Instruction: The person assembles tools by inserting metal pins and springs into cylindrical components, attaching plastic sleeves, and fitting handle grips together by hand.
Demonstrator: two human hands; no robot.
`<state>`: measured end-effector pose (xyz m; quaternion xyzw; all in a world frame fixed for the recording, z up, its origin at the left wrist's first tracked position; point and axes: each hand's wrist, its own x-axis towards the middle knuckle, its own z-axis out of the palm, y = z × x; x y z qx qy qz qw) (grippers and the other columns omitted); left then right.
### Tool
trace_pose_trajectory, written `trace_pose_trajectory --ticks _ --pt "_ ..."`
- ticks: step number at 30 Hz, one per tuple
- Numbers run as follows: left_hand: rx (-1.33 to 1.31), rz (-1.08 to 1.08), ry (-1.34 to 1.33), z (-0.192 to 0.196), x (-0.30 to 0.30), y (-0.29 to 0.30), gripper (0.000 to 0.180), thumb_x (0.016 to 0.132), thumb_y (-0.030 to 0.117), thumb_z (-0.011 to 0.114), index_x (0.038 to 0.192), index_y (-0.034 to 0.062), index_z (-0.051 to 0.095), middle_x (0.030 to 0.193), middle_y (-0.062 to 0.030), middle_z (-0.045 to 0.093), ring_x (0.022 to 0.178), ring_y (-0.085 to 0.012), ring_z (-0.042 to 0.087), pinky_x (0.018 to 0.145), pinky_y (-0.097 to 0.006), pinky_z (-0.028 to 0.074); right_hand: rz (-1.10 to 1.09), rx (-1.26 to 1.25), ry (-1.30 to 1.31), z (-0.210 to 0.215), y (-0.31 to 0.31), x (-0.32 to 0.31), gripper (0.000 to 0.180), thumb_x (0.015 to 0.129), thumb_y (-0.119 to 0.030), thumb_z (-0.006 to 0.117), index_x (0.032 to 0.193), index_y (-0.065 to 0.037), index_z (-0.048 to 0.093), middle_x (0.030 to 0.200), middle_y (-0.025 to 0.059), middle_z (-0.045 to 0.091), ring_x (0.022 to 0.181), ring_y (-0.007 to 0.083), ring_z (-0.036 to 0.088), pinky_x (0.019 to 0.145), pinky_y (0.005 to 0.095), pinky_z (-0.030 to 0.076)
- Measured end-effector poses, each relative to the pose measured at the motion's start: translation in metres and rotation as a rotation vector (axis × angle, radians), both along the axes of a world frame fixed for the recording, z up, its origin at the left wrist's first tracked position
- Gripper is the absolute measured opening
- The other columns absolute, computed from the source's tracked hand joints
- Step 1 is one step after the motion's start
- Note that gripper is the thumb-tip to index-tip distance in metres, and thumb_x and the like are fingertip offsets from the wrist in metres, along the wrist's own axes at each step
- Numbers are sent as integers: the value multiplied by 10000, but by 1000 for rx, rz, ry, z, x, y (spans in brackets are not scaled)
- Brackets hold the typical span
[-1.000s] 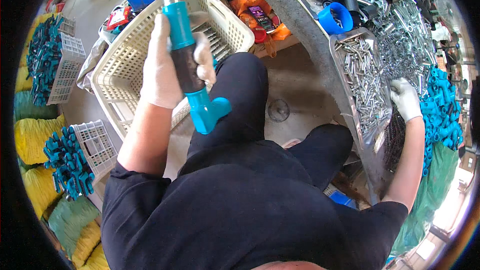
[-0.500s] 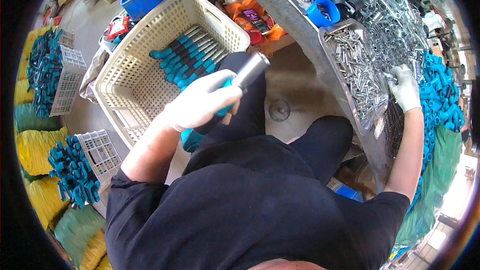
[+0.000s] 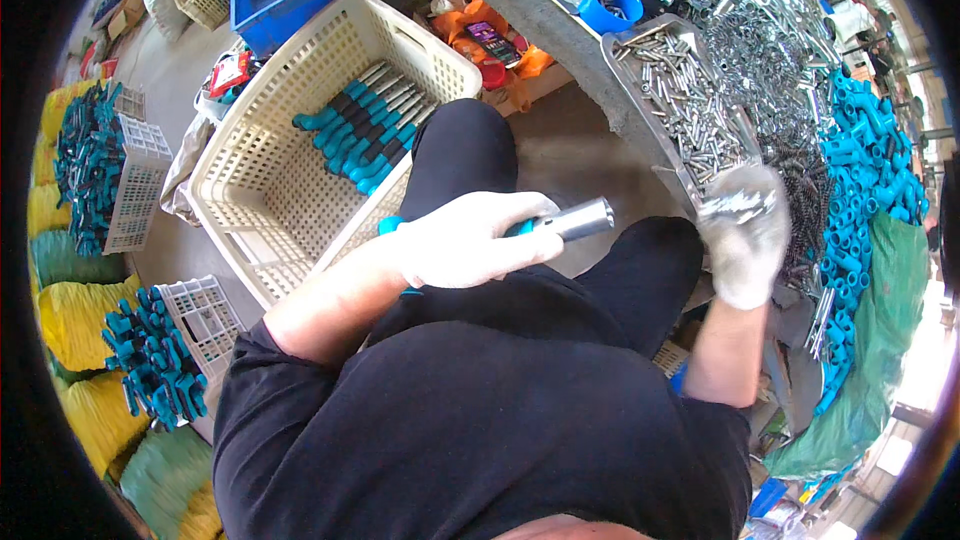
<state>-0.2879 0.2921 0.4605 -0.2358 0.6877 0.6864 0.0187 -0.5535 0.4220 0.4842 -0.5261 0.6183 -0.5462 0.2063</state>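
My left hand [image 3: 475, 238], in a white glove, is closed around a teal-handled tool. The tool's bare metal tube [image 3: 585, 220] sticks out past my thumb toward the right, its open end facing away from the palm. My right hand [image 3: 745, 250], also gloved, is at the near end of the metal tray [image 3: 688, 190] and smeared by motion. Shiny metal streaks show at its curled fingers, small metal parts [image 3: 740, 204] whose exact kind is blurred. Small metal pins [image 3: 675, 90] fill the tray just beyond that hand.
At left a cream basket [image 3: 225, 175] holds a row of teal-handled tools [image 3: 360, 130]. Loose springs [image 3: 775, 70], teal plastic parts [image 3: 850, 230] and a blue cup [image 3: 608, 8] lie on the bench at right. White crates [image 3: 200, 315] with teal tools stand far left.
My right hand has come back from the spring pile toward my body. My left hand has moved right and lower, and the tool's tube has tipped nearer to level.
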Motion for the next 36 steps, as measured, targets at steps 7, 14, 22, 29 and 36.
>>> trace_pose_trajectory --ticks 7,14,22,29,36 --pt "-302 -188 187 -12 9 5 492 943 442 549 1172 7 571 804 -108 612 719 -182 590 667 -331 484 410 272 137 -2 8 44 273 710 -60 786 943 -55 645 848 94 669 735 206 662 665 292 511" --pt "76 -301 -180 -9 7 14 462 944 406 560 1134 -14 589 846 -153 634 779 -273 632 710 -354 498 488 102 336 -12 17 53 257 738 -50 751 980 -66 666 912 113 676 803 281 672 686 337 528" --pt "-689 -178 65 -29 2 26 339 890 331 621 1022 19 604 881 -194 623 858 -367 626 755 -419 506 275 322 185 -33 19 60 164 880 -180 656 963 -38 643 717 95 636 626 202 644 601 306 505" --pt "-667 -200 72 -29 -4 29 353 894 334 616 1040 12 600 881 -202 627 862 -372 625 758 -424 501 246 697 41 -29 27 54 266 766 -39 734 1010 -54 630 998 127 619 861 203 659 653 323 529" --pt "-652 -220 93 -32 -6 28 354 886 332 628 1033 11 604 889 -199 627 859 -368 626 759 -426 502 220 604 -13 -36 30 54 191 832 -67 669 1011 -19 622 910 128 635 710 188 664 624 308 518"
